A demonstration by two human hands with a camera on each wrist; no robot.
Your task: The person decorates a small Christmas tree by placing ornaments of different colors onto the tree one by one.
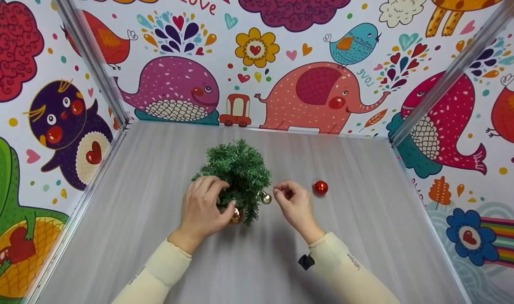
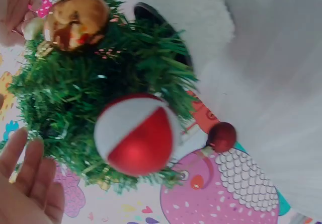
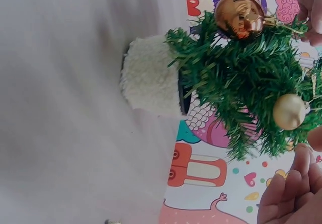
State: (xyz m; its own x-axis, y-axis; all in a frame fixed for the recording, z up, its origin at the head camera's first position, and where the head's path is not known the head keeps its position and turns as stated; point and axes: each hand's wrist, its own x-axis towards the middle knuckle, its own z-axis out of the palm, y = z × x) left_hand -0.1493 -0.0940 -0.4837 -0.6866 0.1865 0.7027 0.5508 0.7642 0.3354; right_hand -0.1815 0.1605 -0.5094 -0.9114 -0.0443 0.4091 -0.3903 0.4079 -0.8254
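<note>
A small green Christmas tree (image 1: 240, 164) stands on the table in a pot with a fluffy white cover (image 3: 151, 75). My left hand (image 1: 204, 207) is at the tree's left side, its thumb apart from the curved fingers and close to a shiny copper ball (image 1: 236, 216). A small gold ball (image 3: 289, 112) hangs on the tree's right side. Just beyond that ball is my right hand (image 1: 295, 204), fingers bent and thumb near the forefinger, with nothing visible between them. A red-and-white ball (image 2: 138, 136) and a small dark red ball (image 2: 221, 137) show in the left wrist view.
On the grey table (image 1: 358, 236), a shiny red ball (image 1: 320, 188) lies to the right of my right hand. Walls printed with cartoon animals (image 1: 307, 97) and metal corner posts (image 1: 444, 76) enclose the back and sides.
</note>
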